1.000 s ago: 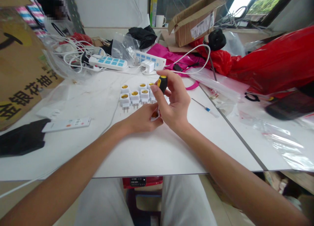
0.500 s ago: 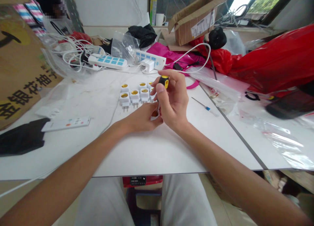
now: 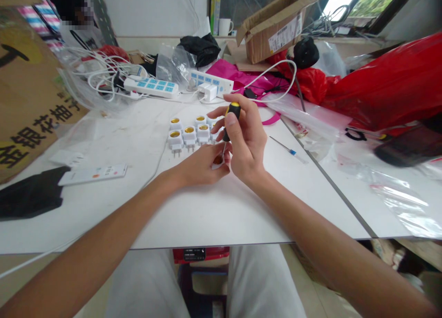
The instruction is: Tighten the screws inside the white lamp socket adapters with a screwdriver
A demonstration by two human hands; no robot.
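Inside the table's front edge (image 3: 193, 242), left hand (image 3: 200, 164) clasps a socket (image 3: 217, 160); right hand (image 3: 249, 145), above, pinches the screwdriver (image 3: 234, 110), slanting down-left to its mouth.

Bright window (image 3: 375, 6) upper R, pic edges soft & stretched.

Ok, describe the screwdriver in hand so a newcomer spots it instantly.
Over the white table, look for the right hand beside the cluster of white sockets. The screwdriver is held in it, shaft pointing down toward the piece in the left hand. Its black-and-yellow handle sets it apart from the thin blue-banded tool lying farther right.
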